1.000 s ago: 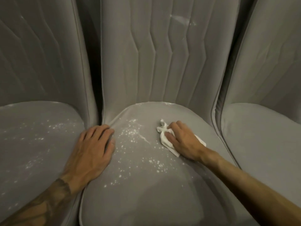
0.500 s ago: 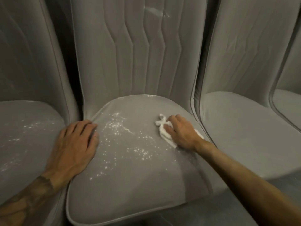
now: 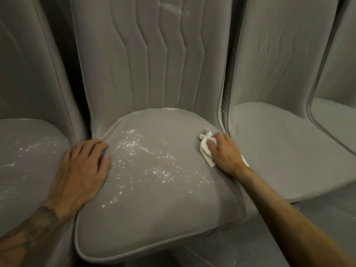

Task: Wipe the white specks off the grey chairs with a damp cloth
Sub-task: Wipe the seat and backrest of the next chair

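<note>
The middle grey chair (image 3: 154, 218) has white specks (image 3: 134, 151) scattered across the left and centre of its seat, and a white smear (image 3: 173, 8) high on its backrest. My right hand (image 3: 225, 153) presses a crumpled white cloth (image 3: 205, 149) flat against the seat's right rear part. My left hand (image 3: 82, 170) lies flat, fingers apart, on the seat's left edge, holding nothing. The left chair (image 3: 28, 170) also carries white specks (image 3: 36, 147) on its seat.
A third grey chair (image 3: 289, 151) stands to the right, its seat free of visible specks, and a fourth chair (image 3: 337, 122) shows at the far right edge. All stand tightly side by side. Grey floor (image 3: 221, 253) shows below the seats.
The view has shifted right and pulled back, so the chairs slid left in frame. My right hand and the cloth moved toward the seat's right rear edge. My left hand stayed on the left edge.
</note>
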The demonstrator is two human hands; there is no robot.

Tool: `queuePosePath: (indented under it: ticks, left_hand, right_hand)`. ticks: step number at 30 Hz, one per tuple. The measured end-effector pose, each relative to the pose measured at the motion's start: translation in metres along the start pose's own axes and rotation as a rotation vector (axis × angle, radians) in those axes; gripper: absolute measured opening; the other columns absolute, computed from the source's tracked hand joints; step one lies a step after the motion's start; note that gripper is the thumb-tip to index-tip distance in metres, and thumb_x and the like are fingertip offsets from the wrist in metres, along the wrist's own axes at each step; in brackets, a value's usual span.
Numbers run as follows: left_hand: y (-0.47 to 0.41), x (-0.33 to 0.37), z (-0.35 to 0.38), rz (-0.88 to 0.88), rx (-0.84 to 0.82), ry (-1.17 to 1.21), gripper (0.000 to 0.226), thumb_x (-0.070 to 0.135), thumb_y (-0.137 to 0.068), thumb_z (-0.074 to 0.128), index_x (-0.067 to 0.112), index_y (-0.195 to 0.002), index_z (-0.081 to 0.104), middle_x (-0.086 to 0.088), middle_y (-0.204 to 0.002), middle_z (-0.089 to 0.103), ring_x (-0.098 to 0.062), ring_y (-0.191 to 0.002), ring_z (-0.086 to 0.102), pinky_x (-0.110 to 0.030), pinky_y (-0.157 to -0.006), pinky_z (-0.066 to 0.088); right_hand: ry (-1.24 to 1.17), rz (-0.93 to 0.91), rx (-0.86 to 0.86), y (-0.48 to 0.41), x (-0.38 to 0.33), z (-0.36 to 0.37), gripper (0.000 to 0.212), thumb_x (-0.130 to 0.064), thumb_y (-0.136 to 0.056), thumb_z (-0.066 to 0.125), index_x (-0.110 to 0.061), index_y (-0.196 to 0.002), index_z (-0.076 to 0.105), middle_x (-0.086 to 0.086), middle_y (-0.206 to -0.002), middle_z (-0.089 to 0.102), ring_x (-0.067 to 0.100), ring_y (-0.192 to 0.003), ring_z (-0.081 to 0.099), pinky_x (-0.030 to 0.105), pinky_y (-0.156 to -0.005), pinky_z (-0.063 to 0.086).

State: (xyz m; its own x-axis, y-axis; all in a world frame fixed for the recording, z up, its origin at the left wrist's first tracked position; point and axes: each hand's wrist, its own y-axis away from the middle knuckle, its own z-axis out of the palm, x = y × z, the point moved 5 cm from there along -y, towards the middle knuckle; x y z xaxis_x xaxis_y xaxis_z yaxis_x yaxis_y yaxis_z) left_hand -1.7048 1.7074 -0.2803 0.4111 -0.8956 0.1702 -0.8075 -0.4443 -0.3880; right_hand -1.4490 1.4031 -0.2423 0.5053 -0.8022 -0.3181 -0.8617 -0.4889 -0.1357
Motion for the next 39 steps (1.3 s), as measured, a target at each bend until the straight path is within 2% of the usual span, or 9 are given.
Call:
queuePosePath:
  ticks: [3, 8, 14, 19, 22, 25, 31, 36, 39]
  left_hand:
    - [-0.001, 0.001, 0.0, -0.005, -0.002, 0.012, 0.039, 0.042, -0.102, 0.036, 0.023, -0.13, 0.056, 0.0, -0.135, 0.054, -0.028, -0.123, 0.051, -0.048, -0.104, 0.037]
    - [0.0, 0.002, -0.002, -0.014, -0.021, 0.038, 0.041, 0.043, -0.102, 0.035, 0.021, -0.13, 0.057, -0.004, -0.135, 0.057, -0.029, -0.124, 0.052, -0.051, -0.105, 0.04]
    - [0.0, 0.006, -0.005, -0.009, 0.004, 0.033, 0.038, 0.041, -0.102, 0.037, 0.021, -0.128, 0.057, -0.003, -0.133, 0.056, -0.03, -0.121, 0.052, -0.05, -0.103, 0.039]
    - [0.001, 0.003, -0.003, -0.009, 0.001, 0.029, 0.038, 0.041, -0.102, 0.036, 0.022, -0.129, 0.056, -0.002, -0.134, 0.056, -0.029, -0.121, 0.052, -0.049, -0.103, 0.039]
    - [0.001, 0.001, -0.002, -0.001, 0.003, 0.024, 0.039, 0.042, -0.102, 0.035, 0.023, -0.129, 0.056, -0.002, -0.134, 0.056, -0.029, -0.122, 0.052, -0.049, -0.103, 0.038]
    - [0.0, 0.001, 0.0, -0.004, -0.007, 0.017, 0.039, 0.043, -0.103, 0.034, 0.023, -0.13, 0.055, -0.002, -0.134, 0.055, -0.028, -0.121, 0.051, -0.05, -0.103, 0.039]
    - [0.0, 0.002, 0.0, -0.001, -0.01, 0.009, 0.039, 0.042, -0.103, 0.035, 0.022, -0.129, 0.055, -0.003, -0.134, 0.055, -0.029, -0.12, 0.051, -0.051, -0.101, 0.041]
    - [-0.001, 0.004, -0.001, 0.002, 0.004, 0.006, 0.038, 0.041, -0.102, 0.036, 0.022, -0.129, 0.056, -0.003, -0.134, 0.056, -0.031, -0.121, 0.052, -0.051, -0.1, 0.04]
    - [-0.001, 0.005, -0.001, -0.002, 0.013, 0.011, 0.038, 0.04, -0.102, 0.037, 0.021, -0.128, 0.057, -0.003, -0.133, 0.056, -0.031, -0.12, 0.052, -0.051, -0.1, 0.04]
  right_hand:
    - [-0.017, 0.062, 0.082, 0.016, -0.022, 0.013, 0.03, -0.029, -0.102, 0.047, -0.002, -0.109, 0.054, 0.023, -0.109, 0.056, 0.04, -0.098, 0.052, 0.046, -0.084, 0.038]
    - [-0.063, -0.224, -0.045, 0.042, -0.05, 0.021, 0.028, -0.039, -0.102, 0.044, -0.013, -0.106, 0.053, 0.009, -0.103, 0.054, 0.031, -0.091, 0.051, 0.045, -0.082, 0.041]
    - [0.062, 0.144, 0.1, 0.044, -0.015, 0.001, 0.032, -0.033, -0.104, 0.041, -0.005, -0.11, 0.053, 0.019, -0.112, 0.056, 0.038, -0.1, 0.053, 0.046, -0.085, 0.041]
    - [0.028, -0.175, 0.038, 0.073, -0.067, 0.026, 0.024, -0.038, -0.102, 0.043, -0.015, -0.107, 0.052, 0.008, -0.104, 0.053, 0.031, -0.09, 0.05, 0.041, -0.076, 0.036]
    - [0.116, -0.1, 0.009, 0.061, -0.024, 0.007, 0.027, -0.037, -0.103, 0.042, -0.013, -0.109, 0.052, 0.011, -0.108, 0.054, 0.035, -0.096, 0.051, 0.045, -0.081, 0.04]
    - [0.071, 0.1, 0.175, 0.071, 0.003, -0.01, 0.025, -0.032, -0.102, 0.047, -0.008, -0.099, 0.053, 0.017, -0.099, 0.056, 0.039, -0.09, 0.054, 0.045, -0.076, 0.04]
    - [0.011, -0.178, 0.057, 0.097, -0.064, 0.02, 0.026, -0.04, -0.102, 0.037, -0.017, -0.103, 0.051, 0.004, -0.101, 0.052, 0.025, -0.086, 0.048, 0.041, -0.076, 0.039]
    - [0.115, 0.151, 0.154, 0.101, -0.028, 0.0, 0.024, -0.035, -0.104, 0.04, -0.014, -0.104, 0.051, 0.01, -0.105, 0.053, 0.032, -0.093, 0.052, 0.041, -0.077, 0.035]
    - [0.141, 0.03, 0.155, 0.124, -0.083, 0.024, 0.022, -0.035, -0.103, 0.039, -0.018, -0.102, 0.052, 0.005, -0.099, 0.052, 0.027, -0.084, 0.051, 0.04, -0.07, 0.036]
